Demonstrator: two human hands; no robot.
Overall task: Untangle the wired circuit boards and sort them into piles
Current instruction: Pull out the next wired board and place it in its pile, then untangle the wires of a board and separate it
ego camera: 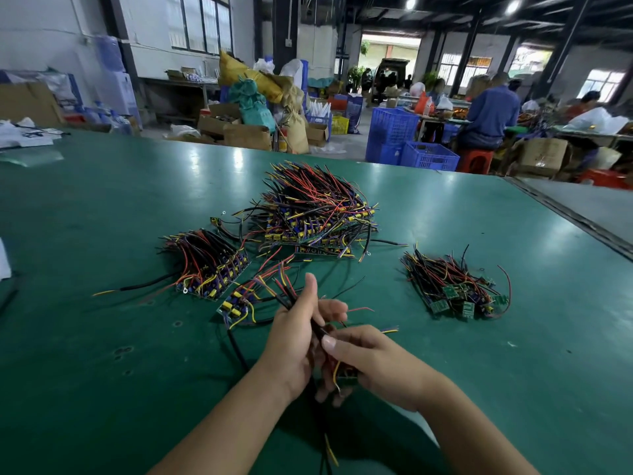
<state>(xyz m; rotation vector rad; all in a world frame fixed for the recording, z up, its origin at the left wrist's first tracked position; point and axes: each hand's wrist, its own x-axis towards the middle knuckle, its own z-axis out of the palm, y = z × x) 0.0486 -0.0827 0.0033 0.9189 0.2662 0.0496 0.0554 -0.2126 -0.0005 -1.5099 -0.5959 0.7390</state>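
Left hand (294,341) and right hand (373,361) pinch a black-wired circuit board (288,295); left-side pile (209,265) and right-side pile (455,286) look sorted, the big tangled red-black heap (318,207) beyond remains.

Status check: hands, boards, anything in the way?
Left hand and right hand both grip one wire bundle. Three piles down: left pile, middle pile, right pile. Loose board lies beside left hand.
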